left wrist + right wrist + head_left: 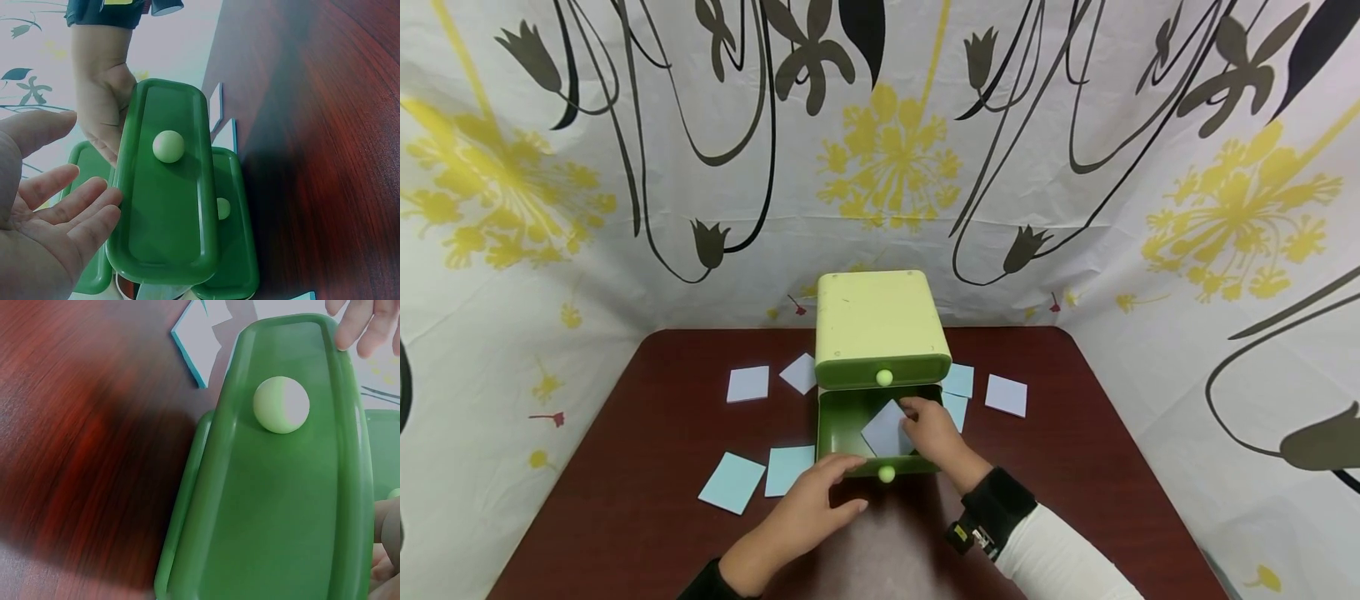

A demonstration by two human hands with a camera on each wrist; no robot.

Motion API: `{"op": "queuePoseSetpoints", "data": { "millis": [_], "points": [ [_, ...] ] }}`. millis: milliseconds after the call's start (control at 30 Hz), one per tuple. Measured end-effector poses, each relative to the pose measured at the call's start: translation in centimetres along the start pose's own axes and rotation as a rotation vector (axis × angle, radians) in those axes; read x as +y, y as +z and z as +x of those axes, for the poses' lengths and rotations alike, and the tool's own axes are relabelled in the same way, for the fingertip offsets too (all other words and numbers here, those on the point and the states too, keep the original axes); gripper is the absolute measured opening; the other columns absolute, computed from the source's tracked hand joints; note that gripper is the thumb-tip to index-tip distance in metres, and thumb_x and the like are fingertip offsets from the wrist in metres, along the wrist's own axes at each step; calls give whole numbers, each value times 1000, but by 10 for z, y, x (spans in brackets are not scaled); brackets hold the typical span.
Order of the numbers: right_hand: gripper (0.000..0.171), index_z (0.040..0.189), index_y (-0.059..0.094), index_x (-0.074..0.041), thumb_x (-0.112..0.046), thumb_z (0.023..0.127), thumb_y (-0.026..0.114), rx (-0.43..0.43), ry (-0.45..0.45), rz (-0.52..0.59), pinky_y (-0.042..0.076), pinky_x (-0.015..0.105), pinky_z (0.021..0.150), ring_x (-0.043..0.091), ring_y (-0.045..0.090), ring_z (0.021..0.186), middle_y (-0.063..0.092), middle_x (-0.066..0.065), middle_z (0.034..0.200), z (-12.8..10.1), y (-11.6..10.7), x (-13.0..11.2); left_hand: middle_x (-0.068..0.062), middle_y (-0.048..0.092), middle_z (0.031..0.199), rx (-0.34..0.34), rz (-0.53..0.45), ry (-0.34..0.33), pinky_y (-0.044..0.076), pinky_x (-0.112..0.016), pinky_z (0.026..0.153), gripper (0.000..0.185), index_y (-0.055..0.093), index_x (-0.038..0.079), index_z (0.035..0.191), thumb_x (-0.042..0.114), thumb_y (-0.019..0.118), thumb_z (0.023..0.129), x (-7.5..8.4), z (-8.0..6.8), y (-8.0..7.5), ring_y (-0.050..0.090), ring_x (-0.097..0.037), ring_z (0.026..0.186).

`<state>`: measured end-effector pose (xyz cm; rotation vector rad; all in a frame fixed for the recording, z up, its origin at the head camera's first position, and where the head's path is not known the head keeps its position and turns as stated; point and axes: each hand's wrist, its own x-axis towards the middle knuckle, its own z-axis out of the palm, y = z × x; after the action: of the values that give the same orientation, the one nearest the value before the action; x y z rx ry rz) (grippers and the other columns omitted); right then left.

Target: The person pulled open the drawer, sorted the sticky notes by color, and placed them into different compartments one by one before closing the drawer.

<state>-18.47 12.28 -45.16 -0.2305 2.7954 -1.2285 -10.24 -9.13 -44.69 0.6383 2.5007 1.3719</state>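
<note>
A small cabinet point(883, 321) with a pale yellow-green top and green drawers stands at the table's far side. One drawer point(842, 429) is pulled out toward me, with a round pale knob point(887, 474) on its front. Inside lies a lavender square of note paper point(886, 429). My right hand point(936, 437) reaches over the drawer's right side and pinches the paper's right edge; the drawer front hides its fingertips in the wrist views. At the drawer's front left corner, my left hand point(812, 504) has relaxed fingers, fingertips at the rim, holding nothing.
Light blue squares point(732, 482) and lavender squares point(748, 384) lie left of the cabinet on the dark red-brown table point(625, 492). More lie to its right, including a lavender one point(1006, 395). Behind hangs a patterned white cloth point(887, 250).
</note>
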Motion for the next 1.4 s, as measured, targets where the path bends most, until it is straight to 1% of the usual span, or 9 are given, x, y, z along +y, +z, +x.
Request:
{"op": "queuePoseSetpoints", "data": {
  "millis": [100,367,567,767,867,967,1167,1333,1400],
  "points": [
    [38,130,55,8,-3,93,59,13,-1,-15,50,33,65,30,64,94,65,23,114,0,-1,0,-12,54,132,6,3,6,49,-52,91,51,53,3,134,22,70,90,0,1,1,55,-35,116],
    [38,129,55,9,-2,93,59,12,-11,-11,54,38,71,34,63,101,64,23,115,-2,-2,2,-9,55,130,11,33,14,50,-50,90,49,54,4,133,19,70,89,3,3,4,57,-32,113],
    [37,127,57,9,-4,92,61,-11,-42,-23,54,45,81,36,62,107,62,24,121,-1,-2,3,-9,56,129,5,23,24,50,-48,91,49,54,5,133,19,70,89,4,4,6,56,-34,113],
    [37,125,59,7,-6,91,64,-52,-36,-41,52,50,89,38,58,115,61,23,124,0,-2,3,-9,56,129,7,46,30,51,-43,89,47,56,5,132,19,71,89,4,6,9,58,-32,110],
    [37,125,60,7,-7,90,65,-69,-28,-53,51,50,89,39,59,114,62,24,123,0,-2,3,-8,56,130,-6,57,33,52,-40,88,48,56,6,132,21,71,89,5,7,10,58,-30,110],
    [38,125,60,7,-8,90,65,-83,-20,-68,52,50,88,39,59,112,62,24,121,1,-2,3,-8,54,132,-38,50,28,52,-41,90,49,55,7,133,24,70,90,6,8,12,57,-31,112],
    [39,125,59,7,-10,91,65,-89,-56,-64,51,51,89,38,59,112,62,24,121,-2,-4,6,-7,53,135,-79,73,26,50,-42,94,49,55,8,134,24,70,90,10,10,16,54,-27,120],
    [37,127,59,2,-13,93,63,-95,-75,-4,52,49,88,36,58,114,61,19,125,-8,-18,11,-5,53,134,-114,100,38,48,-37,96,48,56,9,133,25,71,90,13,13,21,52,-23,123],
    [36,127,61,0,-14,94,63,-102,-82,20,54,44,84,34,60,112,62,17,123,-10,-28,16,-5,53,134,-129,103,39,48,-36,96,48,56,10,132,25,71,89,14,14,24,51,-22,124]
  ]
}}
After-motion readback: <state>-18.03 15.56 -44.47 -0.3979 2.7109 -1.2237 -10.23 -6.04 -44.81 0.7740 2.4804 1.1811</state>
